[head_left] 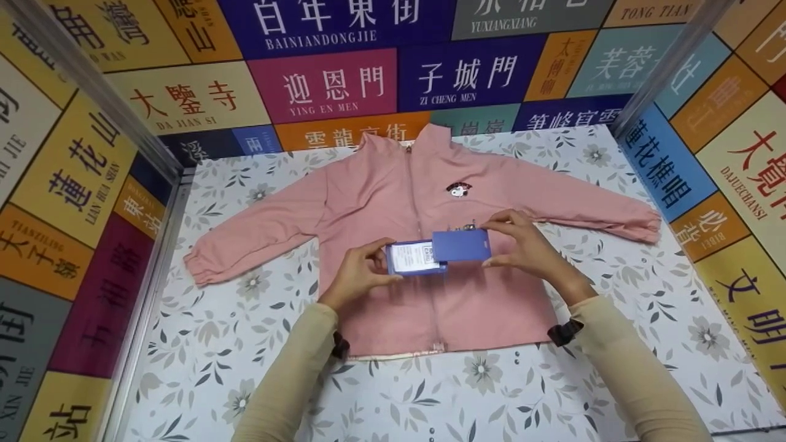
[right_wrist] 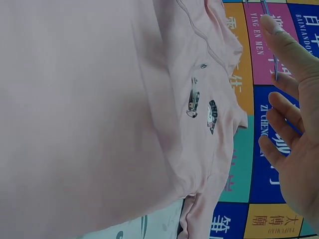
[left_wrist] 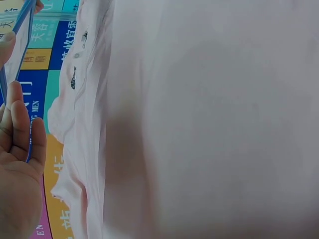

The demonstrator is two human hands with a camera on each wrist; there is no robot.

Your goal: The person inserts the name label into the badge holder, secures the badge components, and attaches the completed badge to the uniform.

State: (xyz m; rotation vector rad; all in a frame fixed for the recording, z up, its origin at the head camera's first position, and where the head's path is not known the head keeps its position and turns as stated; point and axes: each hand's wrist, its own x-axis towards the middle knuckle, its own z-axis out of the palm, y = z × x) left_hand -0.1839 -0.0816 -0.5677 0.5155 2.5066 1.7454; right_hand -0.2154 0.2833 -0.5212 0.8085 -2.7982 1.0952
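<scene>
A blue badge holder is held level above a pink zip-up jacket [head_left: 374, 313] in the head view. My left hand [head_left: 356, 273] pinches the left end of its frame, where a white printed card [head_left: 410, 257] shows. On the other side, my right hand [head_left: 522, 245] pinches the plain blue cover [head_left: 463, 245] by its right edge between thumb and fingers. This cover is offset to the right and overlaps part of the card. A metal clip [right_wrist: 193, 99] lies on the jacket, just behind the cover.
The jacket lies spread with both sleeves out on a table [head_left: 245, 331] covered in floral print. A small dark and white cartoon patch [head_left: 458, 189] is on its chest. Panels with large characters [head_left: 331, 86] stand at the back and both sides.
</scene>
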